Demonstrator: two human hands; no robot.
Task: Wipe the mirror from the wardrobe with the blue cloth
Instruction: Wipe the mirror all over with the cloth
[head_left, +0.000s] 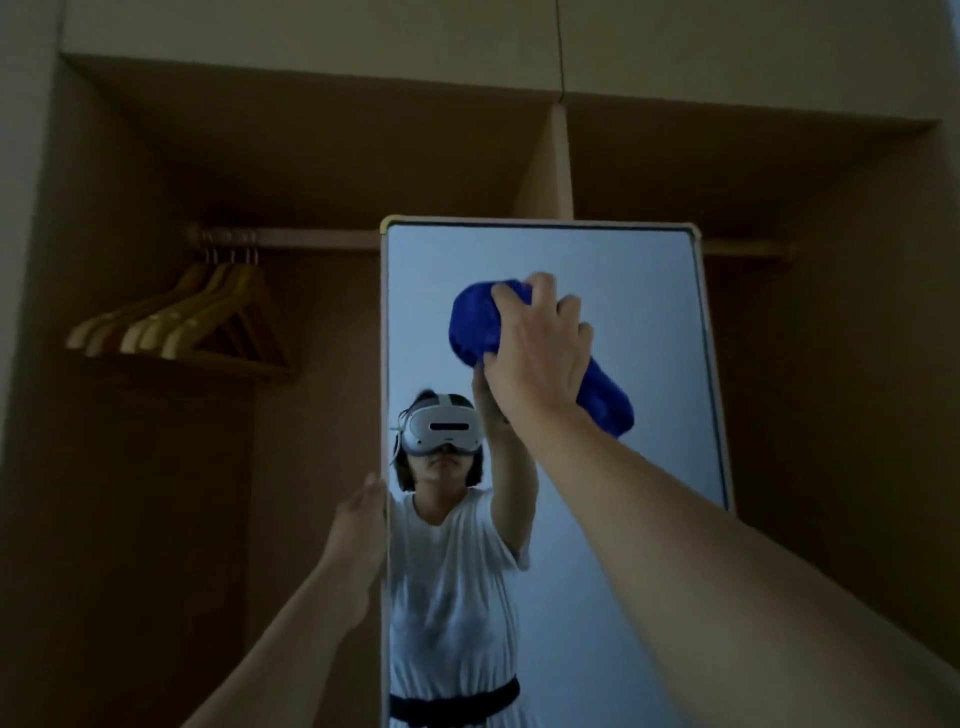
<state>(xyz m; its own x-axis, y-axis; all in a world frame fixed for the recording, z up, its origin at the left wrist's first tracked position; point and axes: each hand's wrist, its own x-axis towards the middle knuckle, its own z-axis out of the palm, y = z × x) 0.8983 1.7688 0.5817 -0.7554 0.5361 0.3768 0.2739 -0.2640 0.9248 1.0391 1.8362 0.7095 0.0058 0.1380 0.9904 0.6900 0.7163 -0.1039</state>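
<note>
A tall mirror (623, 270) with a pale frame stands upright in front of the open wardrobe, filling the middle of the view. My right hand (540, 348) presses a bunched blue cloth (475, 322) flat against the upper part of the glass; the cloth sticks out above-left and below-right of my hand. My left hand (361, 525) grips the mirror's left edge at mid height, fingers wrapped behind the frame. The glass reflects a person in a white dress with a headset.
The brown wardrobe (311, 156) stands open behind the mirror, dim inside. Several wooden hangers (197, 317) hang on a rail at the left. A vertical divider (550, 166) splits the upper shelf above the mirror.
</note>
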